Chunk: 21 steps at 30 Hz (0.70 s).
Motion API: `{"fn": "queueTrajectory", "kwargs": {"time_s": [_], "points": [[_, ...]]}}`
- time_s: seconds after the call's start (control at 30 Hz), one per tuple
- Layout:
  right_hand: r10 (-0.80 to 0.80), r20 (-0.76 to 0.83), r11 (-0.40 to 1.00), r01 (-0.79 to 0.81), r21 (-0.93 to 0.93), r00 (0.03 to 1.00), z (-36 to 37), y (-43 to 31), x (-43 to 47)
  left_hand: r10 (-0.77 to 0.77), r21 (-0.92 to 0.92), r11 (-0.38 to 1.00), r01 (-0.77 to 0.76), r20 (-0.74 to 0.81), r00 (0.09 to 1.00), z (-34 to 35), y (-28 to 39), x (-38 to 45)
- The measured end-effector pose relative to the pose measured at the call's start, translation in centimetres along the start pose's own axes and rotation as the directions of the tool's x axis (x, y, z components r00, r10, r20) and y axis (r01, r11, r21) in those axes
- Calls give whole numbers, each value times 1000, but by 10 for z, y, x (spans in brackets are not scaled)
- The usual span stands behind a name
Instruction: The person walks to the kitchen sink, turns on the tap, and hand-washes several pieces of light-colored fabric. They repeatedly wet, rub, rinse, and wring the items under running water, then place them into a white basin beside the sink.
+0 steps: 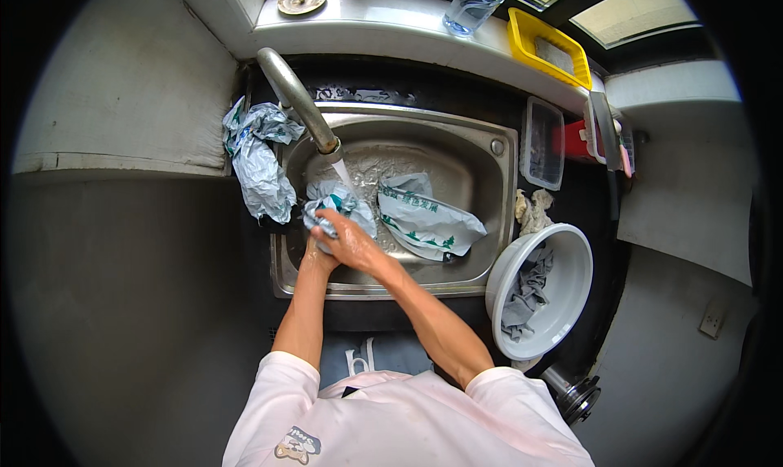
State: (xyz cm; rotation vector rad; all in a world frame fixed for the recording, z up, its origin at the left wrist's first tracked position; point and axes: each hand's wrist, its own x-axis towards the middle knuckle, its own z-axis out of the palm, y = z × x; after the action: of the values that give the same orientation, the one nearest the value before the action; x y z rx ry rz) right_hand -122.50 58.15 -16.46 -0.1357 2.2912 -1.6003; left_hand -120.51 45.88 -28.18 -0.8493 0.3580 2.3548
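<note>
Both my hands are together over the left half of a stainless steel sink [471, 173]. My right hand [352, 239] grips a crumpled white plastic bag [362, 215] with green print, its fingers bent over the wet folds. My left hand [320, 254] is on the same bag from below and is largely hidden behind the right one. From the curved metal faucet [300, 109], a stream of water [344, 174] runs down onto the bag. Right of my hands, a second white plastic bag [428, 219] with green print and writing lies flattened in the basin.
More crumpled plastic bags [263, 176] lie left of the sink. On the right are a white basin [578, 283] holding grey cloth [526, 299], a clear plastic container [542, 146] and a knife [604, 130]. A yellow tray [520, 42] and plastic bottle [471, 11] stand on the ledge.
</note>
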Motion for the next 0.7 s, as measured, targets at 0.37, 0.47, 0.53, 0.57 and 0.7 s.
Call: {"fn": "queueTrajectory", "kwargs": {"time_s": [0.37,0.47,0.53,0.57,0.7], "points": [[-66,-293,893,-75,-443,954,4,14,30,286,290,941,-173,-411,866,30,-20,18],[21,-331,818,-207,-538,943,-41,33,46,353,279,924,-262,-358,864,28,-18,11],[112,-354,764,-308,-566,928,-78,40,45,337,340,918,-204,-398,853,17,-7,0],[140,-348,764,-325,-557,927,-95,43,44,349,361,911,-198,-419,838,12,-4,-5],[210,-362,967,-247,-58,908,-131,46,38,325,458,883,-100,-446,834,5,4,-10]]}}
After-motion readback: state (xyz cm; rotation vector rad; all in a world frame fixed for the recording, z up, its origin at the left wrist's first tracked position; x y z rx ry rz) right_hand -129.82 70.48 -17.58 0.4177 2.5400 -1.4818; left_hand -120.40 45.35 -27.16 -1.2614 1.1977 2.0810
